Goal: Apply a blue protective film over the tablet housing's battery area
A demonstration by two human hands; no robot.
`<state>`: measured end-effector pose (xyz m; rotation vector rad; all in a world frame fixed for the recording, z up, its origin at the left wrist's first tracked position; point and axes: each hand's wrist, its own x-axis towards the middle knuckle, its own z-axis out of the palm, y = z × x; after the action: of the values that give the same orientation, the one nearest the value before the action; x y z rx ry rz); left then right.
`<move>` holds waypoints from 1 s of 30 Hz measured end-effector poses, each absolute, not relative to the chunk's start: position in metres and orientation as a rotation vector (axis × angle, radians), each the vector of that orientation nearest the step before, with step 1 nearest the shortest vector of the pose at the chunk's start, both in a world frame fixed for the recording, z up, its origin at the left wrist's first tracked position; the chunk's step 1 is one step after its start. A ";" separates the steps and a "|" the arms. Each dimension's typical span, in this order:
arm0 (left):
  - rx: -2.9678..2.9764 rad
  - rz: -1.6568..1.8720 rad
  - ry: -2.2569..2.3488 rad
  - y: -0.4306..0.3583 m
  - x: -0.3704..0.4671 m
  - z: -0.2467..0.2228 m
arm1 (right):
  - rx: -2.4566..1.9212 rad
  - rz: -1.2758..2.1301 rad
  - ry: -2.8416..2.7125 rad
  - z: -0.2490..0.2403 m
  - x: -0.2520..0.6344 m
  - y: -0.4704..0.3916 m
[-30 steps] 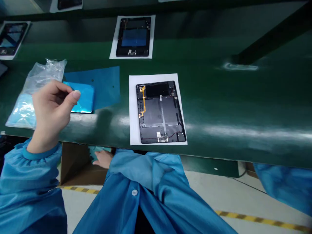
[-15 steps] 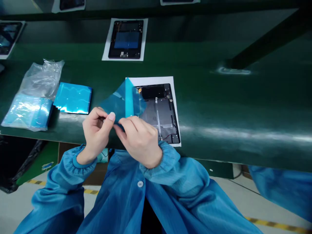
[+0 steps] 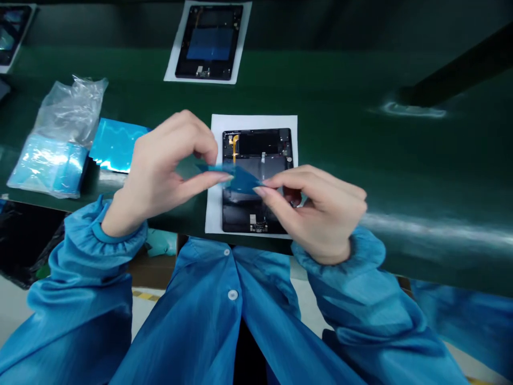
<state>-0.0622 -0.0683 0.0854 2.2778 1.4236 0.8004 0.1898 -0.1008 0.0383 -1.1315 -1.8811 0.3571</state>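
Observation:
A translucent blue film (image 3: 242,181) is stretched between my two hands, held above an opened tablet (image 3: 256,214). My left hand (image 3: 166,160) pinches the film's left end between thumb and fingers. At its right corner, my right hand (image 3: 316,206) grips the film with thumb and forefinger. The tablet's black inside faces up, with an orange flex cable (image 3: 235,147) near its top left and a small circuit board at the bottom edge. It lies on a white sheet (image 3: 218,124), and the film and right hand cover part of it.
Left on the green table (image 3: 340,144) are a stack of blue films (image 3: 116,141) and a clear plastic bag (image 3: 52,155) with more films. Another opened tablet (image 3: 208,43) lies farther back. A dark post (image 3: 452,80) rises at right. A black-lined bin (image 3: 24,235) is below left.
My hands have moved apart and over the tablet, my right hand going right with the film's corner. The film, upright before, now spans them. The tablet shows more fully.

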 end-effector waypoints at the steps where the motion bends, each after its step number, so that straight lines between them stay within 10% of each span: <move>1: 2.278 0.766 1.383 -0.067 -0.059 0.088 | -1.105 0.362 -1.904 0.039 0.193 -0.098; 12: 2.224 0.502 1.194 -0.031 -0.037 0.100 | -1.219 0.446 -2.028 0.056 0.206 -0.084; 21: 2.572 0.717 0.867 -0.020 -0.063 0.022 | -1.616 1.341 -0.995 -0.007 0.258 -0.049; 30: 2.590 0.367 0.580 -0.027 -0.072 -0.021 | -1.691 1.235 -1.180 -0.018 0.258 -0.047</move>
<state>-0.0716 -0.0270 -0.0211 2.5903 0.5800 0.3674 0.2583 -0.0475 -0.0179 -1.6913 -1.1796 1.2353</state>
